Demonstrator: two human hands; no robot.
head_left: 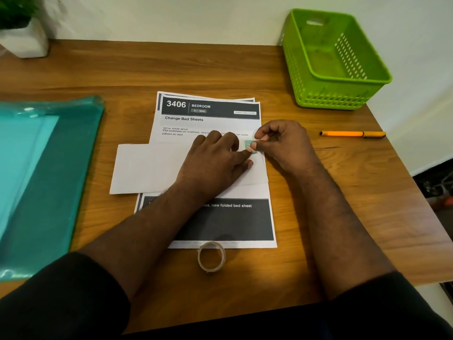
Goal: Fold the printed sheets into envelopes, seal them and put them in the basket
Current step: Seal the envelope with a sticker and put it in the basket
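Left hand (pixel 215 158) presses flat on envelope's (pixel 147 168) right edge; right hand (pixel 282 146) pinches sticker (pixel 249 144).

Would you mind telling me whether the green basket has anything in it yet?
Empty: the green basket shows only its bare floor, with no envelopes inside.

A white folded envelope (pixel 152 168) lies crosswise on a small stack of printed sheets (pixel 210 114) headed "3406 Bedroom", a small green stamp (pixel 250 144) at its right end; the green slotted basket (pixel 335 94) stands at the far right, upright
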